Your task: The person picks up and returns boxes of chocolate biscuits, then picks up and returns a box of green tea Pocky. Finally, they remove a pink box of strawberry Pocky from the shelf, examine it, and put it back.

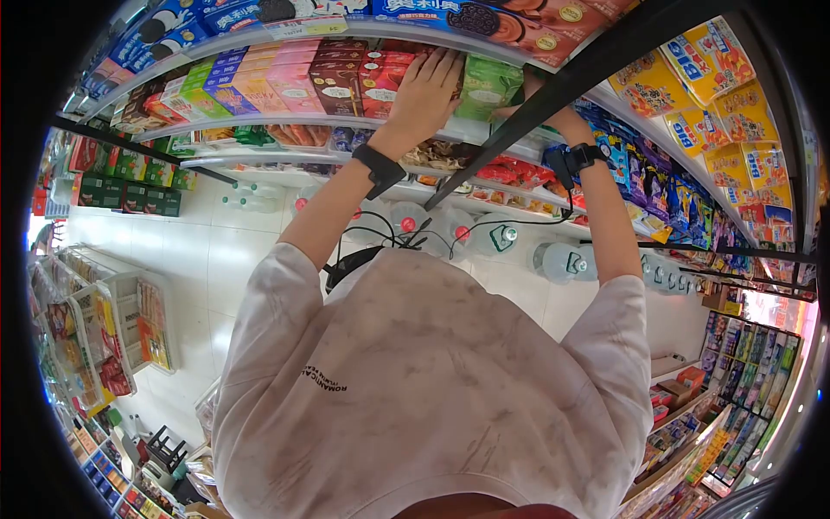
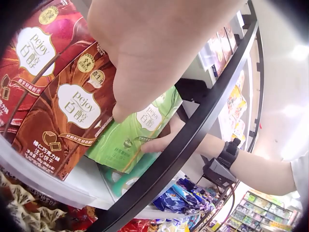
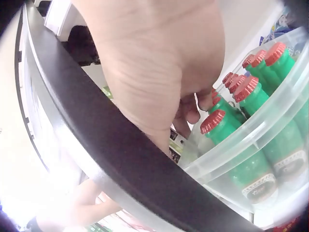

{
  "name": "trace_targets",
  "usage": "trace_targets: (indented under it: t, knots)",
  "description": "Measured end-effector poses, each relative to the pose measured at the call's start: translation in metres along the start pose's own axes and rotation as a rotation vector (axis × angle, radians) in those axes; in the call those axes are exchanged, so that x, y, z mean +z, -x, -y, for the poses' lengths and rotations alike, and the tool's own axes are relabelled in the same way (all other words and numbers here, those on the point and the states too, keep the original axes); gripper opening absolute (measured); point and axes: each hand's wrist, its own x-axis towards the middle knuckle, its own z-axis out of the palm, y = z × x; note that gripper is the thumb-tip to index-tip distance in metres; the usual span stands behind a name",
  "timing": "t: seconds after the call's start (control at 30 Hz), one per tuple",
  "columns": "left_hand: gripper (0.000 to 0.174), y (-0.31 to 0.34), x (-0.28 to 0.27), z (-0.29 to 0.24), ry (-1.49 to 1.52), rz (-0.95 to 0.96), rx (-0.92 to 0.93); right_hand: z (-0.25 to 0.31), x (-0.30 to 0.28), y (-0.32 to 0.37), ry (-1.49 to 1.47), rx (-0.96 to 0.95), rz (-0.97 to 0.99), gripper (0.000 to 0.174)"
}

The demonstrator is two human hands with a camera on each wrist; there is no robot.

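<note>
My left hand (image 1: 425, 95) lies straight-fingered over the row of boxes (image 1: 294, 85), my right hand (image 2: 171, 135) has its thumb on the green box (image 2: 120, 141) beside the brown box (image 2: 72, 116), grip can't tell; best I steady neighbours, keep green upright.

Shop, stocked snack shelves (image 1: 432, 30), price tag (image 1: 304, 28)
</note>
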Motion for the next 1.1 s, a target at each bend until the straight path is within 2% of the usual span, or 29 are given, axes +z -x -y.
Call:
trace_targets:
  t: [0.17, 0.3, 0.37, 0.43, 0.73, 0.93, 1.0, 1.1]
  knots:
    - [0.076, -0.001, -0.001, -0.002, -0.006, 0.01, -0.011, 0.017, -0.015, -0.001, 0.109, 0.087, 0.109, 0.096]
    - [0.077, -0.001, -0.001, -0.002, -0.021, 0.015, -0.012, 0.004, -0.004, 0.0, 0.119, 0.053, 0.046, 0.098]
    - [0.077, -0.001, -0.001, -0.002, -0.024, 0.013, -0.012, 0.013, -0.009, -0.002, 0.131, 0.115, 0.108, 0.098]
    - [0.075, -0.001, -0.002, -0.003, -0.016, 0.019, -0.018, 0.022, -0.018, -0.005, 0.113, 0.24, 0.257, 0.098]
    - [0.074, -0.002, -0.005, -0.004, -0.01, 0.023, -0.018, 0.002, 0.0, -0.002, -0.081, 0.008, 0.028, 0.09]
    - [0.075, -0.001, -0.005, -0.003, -0.002, 0.022, -0.013, 0.01, -0.013, -0.003, 0.008, 0.143, 0.146, 0.091]
    - [0.075, -0.001, -0.006, -0.004, 0.004, 0.024, -0.012, -0.006, 0.001, -0.004, -0.117, 0.044, 0.055, 0.087]
    - [0.077, -0.001, -0.007, -0.003, 0.013, 0.03, -0.013, -0.009, -0.001, -0.004, -0.164, 0.066, 0.085, 0.082]
